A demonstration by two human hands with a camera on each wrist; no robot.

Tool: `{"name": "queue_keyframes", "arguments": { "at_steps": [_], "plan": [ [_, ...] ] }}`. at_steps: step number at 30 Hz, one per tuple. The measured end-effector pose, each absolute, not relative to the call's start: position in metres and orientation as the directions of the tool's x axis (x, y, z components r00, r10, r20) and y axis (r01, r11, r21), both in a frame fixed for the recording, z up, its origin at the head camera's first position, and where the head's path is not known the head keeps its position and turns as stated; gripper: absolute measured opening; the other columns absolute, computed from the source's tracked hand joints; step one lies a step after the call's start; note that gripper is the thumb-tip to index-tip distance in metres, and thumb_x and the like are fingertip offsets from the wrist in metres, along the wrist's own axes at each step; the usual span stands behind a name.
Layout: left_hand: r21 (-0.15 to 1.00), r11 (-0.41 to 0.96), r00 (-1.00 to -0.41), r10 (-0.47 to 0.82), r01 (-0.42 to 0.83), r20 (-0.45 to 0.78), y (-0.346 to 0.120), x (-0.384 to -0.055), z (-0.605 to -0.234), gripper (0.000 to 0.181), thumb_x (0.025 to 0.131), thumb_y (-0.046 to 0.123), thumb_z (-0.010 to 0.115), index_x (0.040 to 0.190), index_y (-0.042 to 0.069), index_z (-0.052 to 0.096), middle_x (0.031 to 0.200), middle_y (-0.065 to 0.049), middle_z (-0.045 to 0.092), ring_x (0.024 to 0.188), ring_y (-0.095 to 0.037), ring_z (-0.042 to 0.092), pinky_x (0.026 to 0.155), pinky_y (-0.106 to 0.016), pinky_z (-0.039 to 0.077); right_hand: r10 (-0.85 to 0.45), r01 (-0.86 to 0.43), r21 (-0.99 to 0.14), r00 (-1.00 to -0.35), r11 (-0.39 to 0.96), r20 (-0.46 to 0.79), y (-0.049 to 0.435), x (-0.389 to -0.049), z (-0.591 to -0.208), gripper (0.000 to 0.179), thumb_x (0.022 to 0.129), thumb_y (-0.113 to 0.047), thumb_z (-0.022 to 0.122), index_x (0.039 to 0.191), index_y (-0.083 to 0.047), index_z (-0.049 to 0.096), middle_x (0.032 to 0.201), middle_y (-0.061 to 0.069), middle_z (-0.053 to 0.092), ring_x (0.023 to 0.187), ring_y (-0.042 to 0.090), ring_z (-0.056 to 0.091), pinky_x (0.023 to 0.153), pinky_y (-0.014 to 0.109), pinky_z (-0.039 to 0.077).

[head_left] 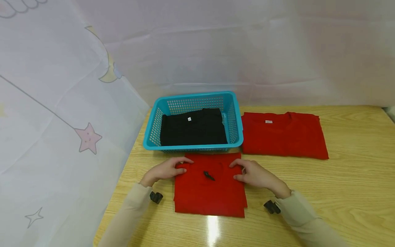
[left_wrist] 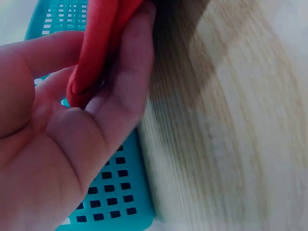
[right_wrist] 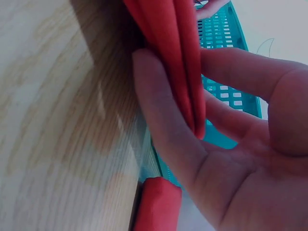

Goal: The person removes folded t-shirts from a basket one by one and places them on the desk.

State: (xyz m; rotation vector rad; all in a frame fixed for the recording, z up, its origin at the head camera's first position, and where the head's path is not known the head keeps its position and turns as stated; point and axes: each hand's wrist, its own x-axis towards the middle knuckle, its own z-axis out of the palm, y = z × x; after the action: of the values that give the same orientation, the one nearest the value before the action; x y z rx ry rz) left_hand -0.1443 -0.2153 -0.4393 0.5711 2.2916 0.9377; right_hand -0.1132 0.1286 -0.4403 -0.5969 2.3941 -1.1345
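Observation:
A folded red shirt [head_left: 213, 197] lies on the table in front of me, with a small dark elongated patch near its middle. My left hand [head_left: 165, 169] grips its left edge, thumb on top. On the opposite edge, my right hand [head_left: 257, 175] holds the shirt the same way. Close up in the left wrist view, the red cloth [left_wrist: 98, 45] sits between the thumb and the fingers beneath it. The right wrist view shows stacked red layers [right_wrist: 171, 53] between thumb and fingers, with a fingertip underneath by the tabletop.
Just behind the shirt stands a blue plastic basket [head_left: 194, 148] with folded black clothing [head_left: 191, 131] inside, a white label on it. Another folded red shirt [head_left: 284, 137] lies right of the basket. A pale printed cloth [head_left: 216, 61] hangs along the back and left of the wooden table [head_left: 348, 178].

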Motion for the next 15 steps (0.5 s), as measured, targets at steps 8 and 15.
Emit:
{"name": "queue_keyframes", "arguments": {
  "at_steps": [8, 15],
  "plan": [
    [0.671, 0.7, -0.734, 0.586, 0.244, -0.343, -0.2105, -0.144, -0.4372, 0.038, 0.097, 0.011, 0.055, 0.135, 0.012, 0.055, 0.112, -0.01, 0.058, 0.085, -0.017, 0.045, 0.075, -0.028, 0.04, -0.562, -0.217, -0.773, -0.8, 0.596, -0.209, 0.1295, -0.1133, -0.4382, 0.03, 0.09, -0.009, 0.064, 0.119, -0.001, 0.06, 0.078, 0.002, 0.051, 0.067, 0.013, 0.046, 0.06, 0.023, 0.04],
    [0.632, 0.72, -0.743, 0.584, 0.288, -0.326, -0.2061, -0.1416, -0.4329, 0.039, 0.096, 0.009, 0.055, 0.135, 0.009, 0.054, 0.137, -0.015, 0.054, 0.109, -0.025, 0.051, 0.102, -0.046, 0.043, -0.567, -0.239, -0.742, -0.793, 0.626, -0.223, 0.1316, -0.1139, -0.4363, 0.028, 0.091, -0.01, 0.062, 0.119, -0.004, 0.061, 0.091, 0.003, 0.059, 0.078, 0.015, 0.049, 0.07, 0.027, 0.043]
  ]
}}
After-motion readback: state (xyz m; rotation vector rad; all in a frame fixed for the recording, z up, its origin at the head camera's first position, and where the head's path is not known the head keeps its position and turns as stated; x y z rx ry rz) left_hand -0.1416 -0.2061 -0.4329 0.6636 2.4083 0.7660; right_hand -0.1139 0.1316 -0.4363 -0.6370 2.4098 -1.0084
